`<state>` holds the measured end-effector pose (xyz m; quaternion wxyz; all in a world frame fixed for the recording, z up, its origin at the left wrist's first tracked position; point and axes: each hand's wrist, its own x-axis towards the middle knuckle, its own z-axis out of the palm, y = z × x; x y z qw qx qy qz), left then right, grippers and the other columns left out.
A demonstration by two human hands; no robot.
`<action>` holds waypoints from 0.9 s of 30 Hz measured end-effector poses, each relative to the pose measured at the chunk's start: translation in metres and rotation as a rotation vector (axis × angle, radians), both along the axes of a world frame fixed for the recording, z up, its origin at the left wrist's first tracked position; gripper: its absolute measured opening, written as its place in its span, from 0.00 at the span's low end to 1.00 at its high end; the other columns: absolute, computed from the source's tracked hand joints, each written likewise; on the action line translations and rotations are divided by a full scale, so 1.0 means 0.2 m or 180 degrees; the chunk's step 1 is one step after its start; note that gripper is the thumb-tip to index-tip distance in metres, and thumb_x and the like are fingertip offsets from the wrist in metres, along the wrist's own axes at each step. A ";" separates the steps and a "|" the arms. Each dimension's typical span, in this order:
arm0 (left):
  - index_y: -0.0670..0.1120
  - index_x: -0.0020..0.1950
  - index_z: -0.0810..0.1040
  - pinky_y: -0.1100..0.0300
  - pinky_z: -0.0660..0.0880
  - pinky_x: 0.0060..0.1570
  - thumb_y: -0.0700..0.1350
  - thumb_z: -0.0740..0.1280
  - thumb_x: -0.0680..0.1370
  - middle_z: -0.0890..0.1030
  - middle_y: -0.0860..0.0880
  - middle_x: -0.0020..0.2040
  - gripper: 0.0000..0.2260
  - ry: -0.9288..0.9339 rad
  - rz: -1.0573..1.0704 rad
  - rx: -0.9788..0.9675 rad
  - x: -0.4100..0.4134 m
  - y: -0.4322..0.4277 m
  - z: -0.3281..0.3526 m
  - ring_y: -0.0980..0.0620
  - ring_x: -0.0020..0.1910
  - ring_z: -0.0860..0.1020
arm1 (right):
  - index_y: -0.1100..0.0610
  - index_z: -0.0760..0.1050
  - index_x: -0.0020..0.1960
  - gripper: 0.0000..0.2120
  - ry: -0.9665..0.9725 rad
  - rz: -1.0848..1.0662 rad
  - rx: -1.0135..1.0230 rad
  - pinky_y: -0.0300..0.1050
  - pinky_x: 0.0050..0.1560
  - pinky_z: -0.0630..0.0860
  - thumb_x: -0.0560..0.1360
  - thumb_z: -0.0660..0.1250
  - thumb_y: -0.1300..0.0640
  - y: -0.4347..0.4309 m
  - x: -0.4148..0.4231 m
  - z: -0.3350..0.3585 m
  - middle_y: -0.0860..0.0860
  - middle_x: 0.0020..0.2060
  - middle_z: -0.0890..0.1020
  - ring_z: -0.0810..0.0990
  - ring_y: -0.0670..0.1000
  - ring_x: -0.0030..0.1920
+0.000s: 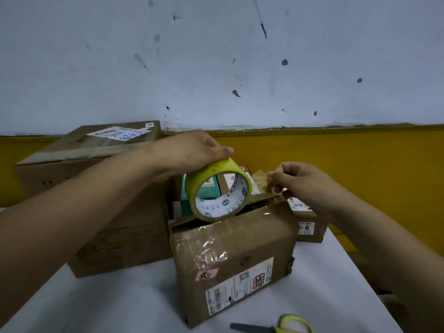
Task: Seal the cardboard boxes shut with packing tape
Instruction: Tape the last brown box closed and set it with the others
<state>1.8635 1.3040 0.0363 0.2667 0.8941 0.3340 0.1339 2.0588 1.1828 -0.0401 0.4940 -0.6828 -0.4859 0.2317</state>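
A small cardboard box (pixel 236 255) with old clear tape and a shipping label stands on the white table (pixel 120 306) in front of me. On its top edge rests a yellow-green roll of packing tape (pixel 218 191), upright, its white core facing me. My left hand (pixel 192 150) grips the roll from above. My right hand (pixel 293 180) pinches the free end of the clear tape (pixel 260 180), pulled a short way off the roll to the right.
A large cardboard box (pixel 101 188) stands at the left, with a label on its top. Smaller boxes (pixel 310 224) and teal cartons (pixel 211 188) sit behind the small box. Scissors (pixel 278 326) with yellow handles lie at the near table edge. A yellow-and-white wall is close behind.
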 end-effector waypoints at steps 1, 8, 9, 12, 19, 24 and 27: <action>0.50 0.42 0.83 0.57 0.76 0.48 0.62 0.61 0.80 0.84 0.51 0.37 0.20 0.0096 -0.0069 -0.0134 0.00 0.00 -0.04 0.55 0.37 0.81 | 0.57 0.73 0.38 0.13 -0.0022 0.0002 -0.0075 0.51 0.43 0.69 0.80 0.66 0.52 0.00 0.00 0.00 0.53 0.35 0.79 0.72 0.52 0.38; 0.42 0.47 0.83 0.58 0.79 0.42 0.60 0.60 0.81 0.85 0.43 0.40 0.23 -0.0284 0.0176 -0.0230 0.04 0.01 -0.04 0.46 0.37 0.82 | 0.64 0.78 0.44 0.13 0.0321 0.0050 -0.0163 0.50 0.43 0.66 0.80 0.65 0.54 0.02 0.02 -0.03 0.52 0.34 0.79 0.72 0.53 0.40; 0.42 0.44 0.83 0.60 0.77 0.38 0.60 0.60 0.81 0.84 0.44 0.35 0.23 -0.0440 0.0215 -0.0167 0.05 0.02 -0.01 0.48 0.33 0.80 | 0.62 0.77 0.42 0.12 0.0362 0.0046 -0.0053 0.50 0.43 0.67 0.80 0.65 0.55 0.02 0.02 -0.01 0.52 0.34 0.78 0.73 0.53 0.40; 0.43 0.41 0.80 0.57 0.73 0.39 0.58 0.61 0.82 0.79 0.45 0.32 0.21 -0.0353 0.0100 -0.0242 0.08 0.00 0.01 0.48 0.31 0.76 | 0.56 0.76 0.37 0.13 0.0232 -0.0038 0.0089 0.43 0.42 0.70 0.80 0.65 0.54 0.01 0.04 0.03 0.50 0.34 0.80 0.75 0.49 0.39; 0.40 0.40 0.81 0.57 0.74 0.36 0.62 0.60 0.80 0.79 0.44 0.31 0.27 0.0058 0.0199 -0.0627 0.12 -0.04 -0.19 0.47 0.30 0.76 | 0.61 0.74 0.42 0.14 -0.0185 -0.0085 -0.0435 0.34 0.31 0.68 0.81 0.63 0.53 -0.08 0.03 -0.14 0.52 0.36 0.77 0.72 0.48 0.36; 0.45 0.32 0.78 0.62 0.76 0.35 0.64 0.59 0.80 0.79 0.49 0.24 0.27 0.0372 0.0265 -0.0544 0.16 -0.09 -0.16 0.53 0.23 0.76 | 0.56 0.70 0.37 0.13 -0.0962 -0.0633 -0.0017 0.39 0.41 0.68 0.80 0.64 0.57 -0.05 0.14 -0.15 0.52 0.46 0.75 0.74 0.50 0.45; 0.42 0.41 0.81 0.64 0.75 0.29 0.63 0.62 0.79 0.79 0.49 0.24 0.25 0.0484 0.0173 -0.0392 0.22 -0.11 -0.12 0.54 0.23 0.76 | 0.56 0.70 0.37 0.14 -0.0956 -0.0720 -0.0135 0.41 0.40 0.68 0.80 0.64 0.55 -0.06 0.20 -0.16 0.52 0.47 0.75 0.74 0.49 0.44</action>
